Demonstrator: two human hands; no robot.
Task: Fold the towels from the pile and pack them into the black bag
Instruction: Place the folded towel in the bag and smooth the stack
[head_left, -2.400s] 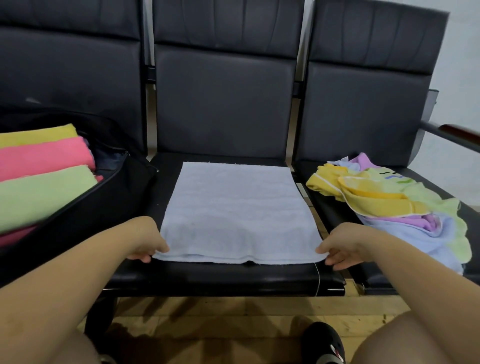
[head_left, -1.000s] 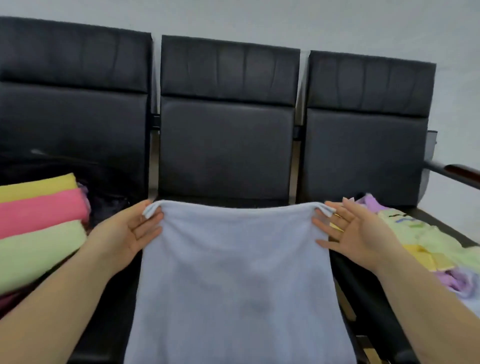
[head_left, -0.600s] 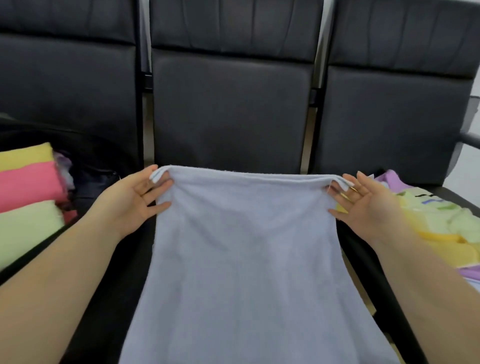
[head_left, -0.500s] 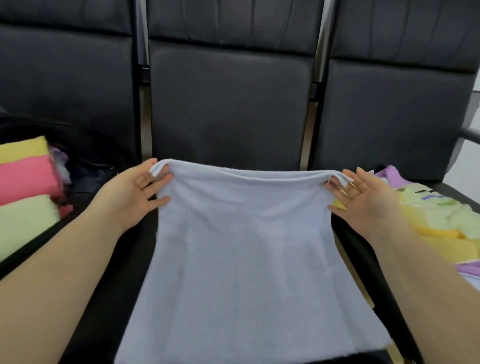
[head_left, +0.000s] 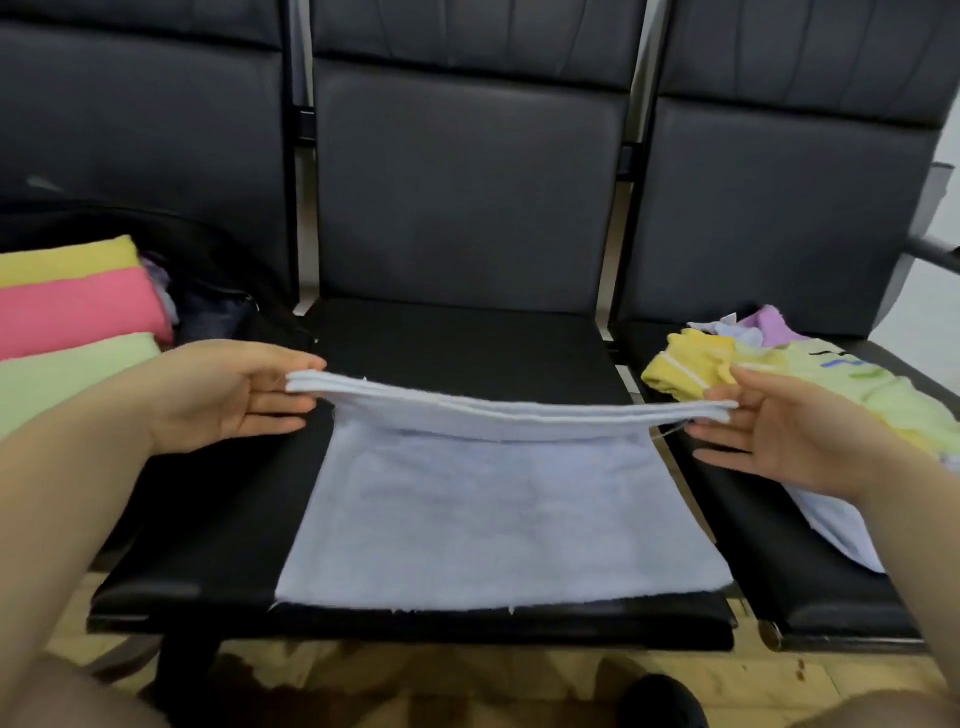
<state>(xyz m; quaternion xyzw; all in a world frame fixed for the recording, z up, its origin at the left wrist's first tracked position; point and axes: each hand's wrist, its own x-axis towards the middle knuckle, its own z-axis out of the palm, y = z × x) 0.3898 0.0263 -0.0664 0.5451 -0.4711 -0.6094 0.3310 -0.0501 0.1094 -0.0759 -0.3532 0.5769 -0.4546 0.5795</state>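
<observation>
On black seats (head_left: 457, 338), both hands, left hand (head_left: 228, 395) and right hand (head_left: 779, 431), pinch the half-folded pale blue towel (head_left: 493, 519); three towels (head_left: 67, 332) fill the black bag (head_left: 218, 280), pile (head_left: 789, 374) unfolded

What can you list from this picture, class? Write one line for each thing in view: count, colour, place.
towel being folded: one, pale blue, on the middle seat, its doubled far edge lifted.
folded towels: three showing, yellow, pink, light green, stacked in the bag at left.
black bag: one, black, open, on the left seat.
towel pile: one heap, yellow, green, lilac, pale blue, on the right seat.
seats: three, black, in a row.
floor: pale wood, below the seats.
shoe: one, black, bottom edge.
left hand: pinches the towel's left corner.
right hand: pinches the right corner.
</observation>
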